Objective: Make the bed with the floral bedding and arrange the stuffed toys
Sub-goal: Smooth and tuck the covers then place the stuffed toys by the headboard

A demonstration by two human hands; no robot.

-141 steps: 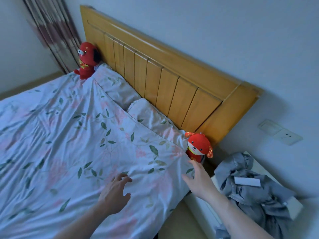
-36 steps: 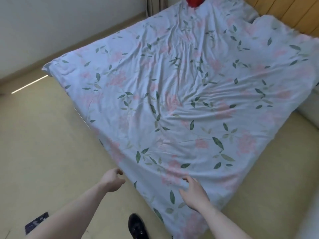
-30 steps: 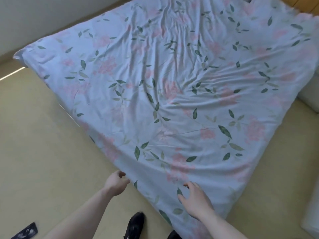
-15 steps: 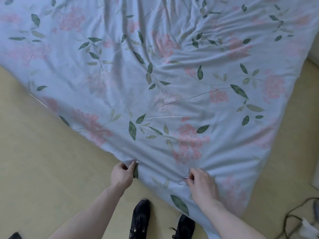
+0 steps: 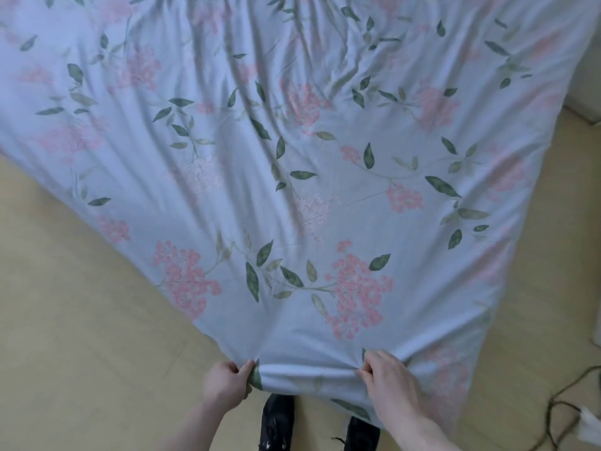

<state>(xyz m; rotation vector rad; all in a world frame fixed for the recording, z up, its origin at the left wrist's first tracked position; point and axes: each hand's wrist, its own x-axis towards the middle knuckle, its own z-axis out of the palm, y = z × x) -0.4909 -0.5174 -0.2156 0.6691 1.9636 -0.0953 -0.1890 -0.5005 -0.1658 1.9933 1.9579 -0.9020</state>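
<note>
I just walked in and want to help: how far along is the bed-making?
Done: the floral duvet is spread across the bed. In hand: the left hand and right hand pinch its corner, tugging it taut. Left: creases near the top need smoothing; the stuffed toys are out of view, so unconfirmed.

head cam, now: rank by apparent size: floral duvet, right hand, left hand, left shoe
1. floral duvet, fills most of the frame
2. right hand
3. left hand
left shoe: looks about the size of the left hand and is cut by the frame edge, so unranked.
</note>
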